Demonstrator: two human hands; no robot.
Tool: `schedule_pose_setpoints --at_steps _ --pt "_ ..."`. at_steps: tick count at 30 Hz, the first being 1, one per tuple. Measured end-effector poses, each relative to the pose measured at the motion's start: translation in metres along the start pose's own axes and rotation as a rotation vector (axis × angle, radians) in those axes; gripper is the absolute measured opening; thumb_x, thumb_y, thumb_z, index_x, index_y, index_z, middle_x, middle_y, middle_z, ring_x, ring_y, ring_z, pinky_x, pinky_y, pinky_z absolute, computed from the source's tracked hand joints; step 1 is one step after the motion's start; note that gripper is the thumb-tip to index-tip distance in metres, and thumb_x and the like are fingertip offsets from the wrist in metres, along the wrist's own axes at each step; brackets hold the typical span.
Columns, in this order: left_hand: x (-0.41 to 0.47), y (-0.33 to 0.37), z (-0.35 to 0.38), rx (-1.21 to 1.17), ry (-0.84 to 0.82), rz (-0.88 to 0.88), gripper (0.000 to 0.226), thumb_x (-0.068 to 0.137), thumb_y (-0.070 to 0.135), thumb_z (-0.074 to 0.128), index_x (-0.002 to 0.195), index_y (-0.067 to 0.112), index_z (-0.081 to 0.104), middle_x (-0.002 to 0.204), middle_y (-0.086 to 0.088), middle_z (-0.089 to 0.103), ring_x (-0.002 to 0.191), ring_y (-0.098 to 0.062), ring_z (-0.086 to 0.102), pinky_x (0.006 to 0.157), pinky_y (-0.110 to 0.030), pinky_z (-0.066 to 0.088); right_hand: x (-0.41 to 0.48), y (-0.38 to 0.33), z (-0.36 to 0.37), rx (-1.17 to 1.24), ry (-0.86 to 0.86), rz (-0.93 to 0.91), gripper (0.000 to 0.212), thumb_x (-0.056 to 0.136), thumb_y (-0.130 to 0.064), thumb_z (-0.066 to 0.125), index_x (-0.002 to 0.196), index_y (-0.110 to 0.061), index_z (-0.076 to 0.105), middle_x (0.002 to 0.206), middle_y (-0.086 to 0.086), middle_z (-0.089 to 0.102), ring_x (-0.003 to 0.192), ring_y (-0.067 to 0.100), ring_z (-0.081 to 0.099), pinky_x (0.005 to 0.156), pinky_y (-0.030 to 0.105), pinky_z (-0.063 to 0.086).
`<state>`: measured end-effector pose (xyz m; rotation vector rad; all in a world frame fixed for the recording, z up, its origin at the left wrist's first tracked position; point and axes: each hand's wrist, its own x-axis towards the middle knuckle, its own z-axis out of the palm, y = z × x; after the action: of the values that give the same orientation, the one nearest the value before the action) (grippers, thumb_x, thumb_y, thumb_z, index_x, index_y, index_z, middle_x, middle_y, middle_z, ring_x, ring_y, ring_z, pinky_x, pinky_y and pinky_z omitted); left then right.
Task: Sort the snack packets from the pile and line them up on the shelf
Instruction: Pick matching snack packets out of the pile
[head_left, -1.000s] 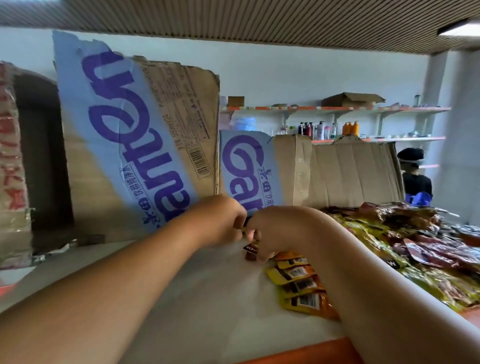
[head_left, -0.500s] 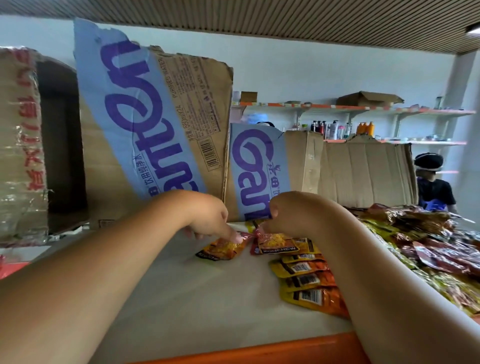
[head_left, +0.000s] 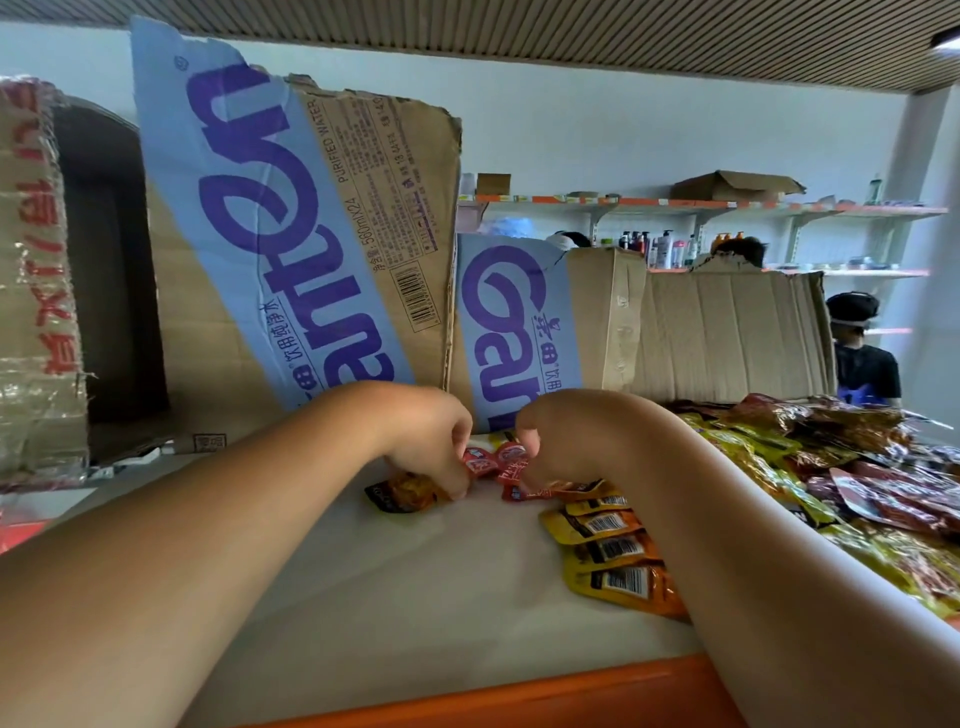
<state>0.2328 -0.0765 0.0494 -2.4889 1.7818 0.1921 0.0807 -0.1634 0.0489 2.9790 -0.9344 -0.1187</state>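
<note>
Left hand (head_left: 431, 441): fingers curled, tips set on orange packet (head_left: 402, 493); grip cannot be told. Right hand (head_left: 558, 441): red packets (head_left: 501, 465) are pinched, just left of it. Packet row (head_left: 608, 551) is laid under right forearm on shelf (head_left: 389, 597); pile (head_left: 831, 467) further right.

The single wide-angle head camera sits close above the shelf's (head_left: 415, 597) orange front edge, looking forward and slightly down across it toward the cardboard boxes (head_left: 322, 260) at its back and the room beyond.
</note>
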Motion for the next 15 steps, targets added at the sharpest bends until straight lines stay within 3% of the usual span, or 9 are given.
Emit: schedule_pose_setpoints --at_steps 3,7,10,15 --pt "-0.005 -0.001 -0.005 -0.029 0.07 0.027 0.023 0.079 0.041 0.079 0.093 0.028 0.065 0.1 0.003 0.067 0.091 -0.019 0.065 0.072 -0.035 0.055 -0.001 0.005 -0.001 0.03 0.059 -0.002 0.028 0.091 -0.039 0.067 0.111 -0.022 0.058 0.109 -0.001 0.061 0.1 0.02 0.058 0.077 0.028 0.047" --pt "-0.015 -0.004 -0.019 -0.046 0.201 0.038 0.024 0.08 0.04 0.078 0.096 0.033 0.062 0.101 0.007 0.063 0.088 -0.014 0.061 0.071 -0.033 0.053 -0.006 0.01 -0.004 0.135 0.157 -0.016 0.036 0.086 -0.04 0.073 0.113 -0.022 0.059 0.109 -0.001 0.059 0.097 0.02 0.057 0.067 0.026 0.043" --pt "-0.025 -0.009 -0.031 -0.104 0.278 0.067 0.025 0.079 0.04 0.079 0.096 0.034 0.062 0.098 0.013 0.061 0.087 -0.008 0.059 0.066 -0.03 0.048 -0.006 0.015 -0.006 0.256 0.256 -0.038 0.031 0.079 -0.04 0.079 0.099 -0.025 0.062 0.1 -0.003 0.061 0.088 0.019 0.059 0.066 0.028 0.043" --pt "-0.052 -0.015 -0.053 -0.116 0.435 0.089 0.023 0.08 0.035 0.078 0.095 0.036 0.06 0.097 0.016 0.059 0.085 -0.005 0.057 0.063 -0.027 0.042 -0.011 0.02 -0.013 0.408 0.463 -0.098 0.021 0.075 -0.039 0.079 0.086 -0.027 0.066 0.097 -0.006 0.066 0.09 0.021 0.064 0.083 0.04 0.055"
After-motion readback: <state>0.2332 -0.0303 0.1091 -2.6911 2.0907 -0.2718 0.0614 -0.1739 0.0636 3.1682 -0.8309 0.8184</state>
